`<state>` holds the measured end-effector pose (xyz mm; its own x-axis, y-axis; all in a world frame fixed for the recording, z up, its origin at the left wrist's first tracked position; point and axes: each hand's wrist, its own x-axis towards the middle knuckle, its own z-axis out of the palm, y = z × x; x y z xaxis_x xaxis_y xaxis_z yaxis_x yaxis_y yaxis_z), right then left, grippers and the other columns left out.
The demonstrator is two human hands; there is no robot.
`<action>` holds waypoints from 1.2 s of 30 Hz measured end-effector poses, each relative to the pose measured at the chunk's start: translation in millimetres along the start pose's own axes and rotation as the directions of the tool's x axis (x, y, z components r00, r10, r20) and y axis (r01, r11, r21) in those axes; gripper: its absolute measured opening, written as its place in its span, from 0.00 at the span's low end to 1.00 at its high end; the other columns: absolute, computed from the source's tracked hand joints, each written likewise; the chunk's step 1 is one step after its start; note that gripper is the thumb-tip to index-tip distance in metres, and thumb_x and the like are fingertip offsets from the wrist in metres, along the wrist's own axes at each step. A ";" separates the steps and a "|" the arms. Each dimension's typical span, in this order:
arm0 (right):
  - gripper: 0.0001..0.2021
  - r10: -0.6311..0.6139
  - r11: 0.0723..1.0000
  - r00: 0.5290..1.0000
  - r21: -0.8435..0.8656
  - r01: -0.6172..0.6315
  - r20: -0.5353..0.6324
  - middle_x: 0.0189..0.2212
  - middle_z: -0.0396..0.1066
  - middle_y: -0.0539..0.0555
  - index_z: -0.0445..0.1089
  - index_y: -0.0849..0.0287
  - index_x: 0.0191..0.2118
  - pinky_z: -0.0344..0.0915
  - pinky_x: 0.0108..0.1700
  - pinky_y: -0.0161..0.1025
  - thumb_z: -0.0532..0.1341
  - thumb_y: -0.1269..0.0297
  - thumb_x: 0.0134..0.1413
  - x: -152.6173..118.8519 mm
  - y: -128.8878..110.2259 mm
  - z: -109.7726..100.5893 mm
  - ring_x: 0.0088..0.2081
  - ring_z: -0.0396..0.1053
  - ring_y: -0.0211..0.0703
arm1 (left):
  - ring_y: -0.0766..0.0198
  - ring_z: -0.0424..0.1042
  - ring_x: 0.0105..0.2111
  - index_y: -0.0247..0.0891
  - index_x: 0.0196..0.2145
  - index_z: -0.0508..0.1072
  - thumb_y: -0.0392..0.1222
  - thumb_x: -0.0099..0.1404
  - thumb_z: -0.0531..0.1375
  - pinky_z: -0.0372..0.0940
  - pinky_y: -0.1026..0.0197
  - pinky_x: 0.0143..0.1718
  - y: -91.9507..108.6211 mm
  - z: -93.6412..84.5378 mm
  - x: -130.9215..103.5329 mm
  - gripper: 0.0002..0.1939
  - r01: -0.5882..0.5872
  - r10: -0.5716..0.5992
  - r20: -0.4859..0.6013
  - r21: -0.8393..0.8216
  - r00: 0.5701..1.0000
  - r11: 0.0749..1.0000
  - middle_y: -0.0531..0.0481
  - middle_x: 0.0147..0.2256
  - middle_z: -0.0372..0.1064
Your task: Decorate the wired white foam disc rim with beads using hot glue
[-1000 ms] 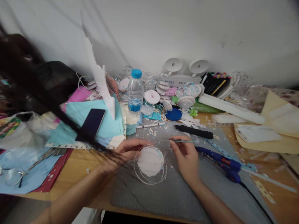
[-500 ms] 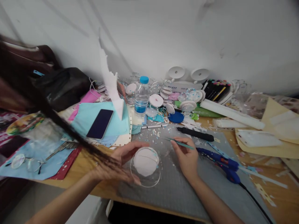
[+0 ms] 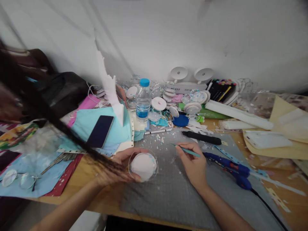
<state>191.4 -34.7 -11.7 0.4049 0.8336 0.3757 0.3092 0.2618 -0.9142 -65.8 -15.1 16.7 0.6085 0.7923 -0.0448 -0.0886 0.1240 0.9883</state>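
Note:
A round white disc with a clear rim (image 3: pixel 143 166) is in my left hand (image 3: pixel 120 166), gripped at its left side between thumb and fingers. Small pale blue bits show along the disc's upper right edge. Strands of dark hair (image 3: pixel 79 138) hang across the view and cover part of my left hand. My right hand (image 3: pixel 193 163) pinches green tweezers (image 3: pixel 190 151), whose tips point left above the grey mat (image 3: pixel 154 199). Small white and blue pieces (image 3: pixel 159 138) lie scattered on the mat just beyond the tweezers' tips.
A blue glue gun (image 3: pixel 228 165) with a black cord lies right of my right hand, below a black cylindrical tool (image 3: pixel 202 137). Beyond stand a water bottle (image 3: pixel 143 99) and a pile of white discs (image 3: pixel 158 103). A phone (image 3: pixel 100 131) and glasses (image 3: pixel 24 180) lie left.
My left hand has turned the disc, so its clear rim now sits closer around the white face. The tweezers stay in my right hand. The whole view has shifted slightly.

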 end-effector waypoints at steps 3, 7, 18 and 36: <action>0.05 -0.002 0.999 0.999 -0.041 0.004 0.048 0.30 0.74 0.52 0.69 0.57 0.28 0.68 0.39 0.41 0.64 0.64 0.50 -0.3 -0.6 0.4 0.35 0.72 0.43 | 0.52 0.66 0.52 0.40 0.52 0.68 0.39 0.42 0.73 0.59 0.50 0.55 2.6 2.2 14.2 0.38 0.033 -0.038 0.055 0.093 0.998 0.995 0.42 0.51 0.68; 0.03 -0.007 0.995 0.988 -0.099 0.023 0.156 0.29 0.76 0.53 0.71 0.57 0.28 0.69 0.38 0.41 0.64 0.65 0.50 1.5 -2.3 0.1 0.34 0.73 0.44 | 0.52 0.66 0.51 0.42 0.54 0.67 0.41 0.42 0.73 0.59 0.50 0.54 6.0 11.4 30.7 0.40 0.019 -0.073 0.144 0.347 0.987 0.938 0.43 0.52 0.67; 0.02 -0.029 0.988 0.941 -0.130 0.078 0.337 0.29 0.76 0.51 0.72 0.53 0.29 0.71 0.35 0.40 0.63 0.66 0.50 7.8 11.1 9.0 0.32 0.74 0.44 | 0.49 0.65 0.51 0.42 0.59 0.61 0.51 0.50 0.69 0.61 0.50 0.51 -18.8 7.9 42.1 0.41 -0.389 0.121 0.444 0.585 0.888 0.712 0.38 0.51 0.66; 0.05 0.111 0.994 0.983 -0.024 -0.109 0.144 0.29 0.76 0.52 0.69 0.55 0.27 0.71 0.32 0.37 0.66 0.66 0.48 12.3 -12.9 -9.1 0.34 0.74 0.43 | 0.53 0.71 0.43 0.36 0.50 0.70 0.54 0.68 0.48 0.64 0.52 0.47 7.4 6.0 41.1 0.24 -0.179 0.013 0.412 0.367 0.911 0.913 0.39 0.42 0.73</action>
<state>200.2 -32.3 6.0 0.3086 0.9188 0.2460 0.2838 0.1579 -0.9458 -36.7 14.8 23.1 0.8781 0.4774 0.0322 0.0998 -0.2485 0.9635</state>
